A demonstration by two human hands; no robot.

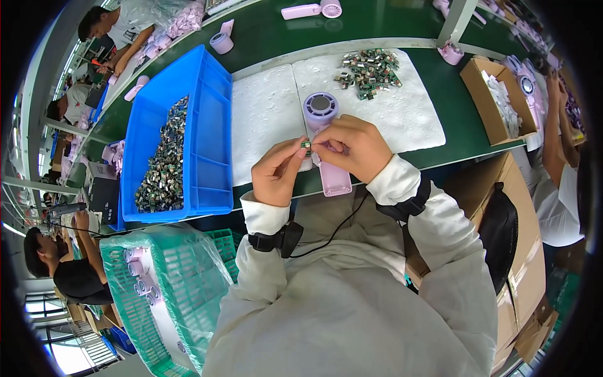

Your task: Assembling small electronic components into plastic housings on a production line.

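Between the thumb and fingers of my left hand (276,171) is a small green circuit board (306,145), held upright over the white foam sheet's near edge. My right hand (355,149) is closed in a pinch right beside the board; what its fingertips hold, if anything, is too small to make out. Beneath my right hand lies a handheld fan, its round purple head (321,108) beyond my fingers and its pink handle (335,180) reaching over the table edge toward me. The middle of the fan is hidden by my hands.
A blue bin (210,135) full of small circuit boards (164,164) stands on the left. More boards (369,70) lie heaped on the white foam (411,119). At right is a cardboard box (482,94) of white parts. A green crate (125,276) stands lower left. Several people work nearby.
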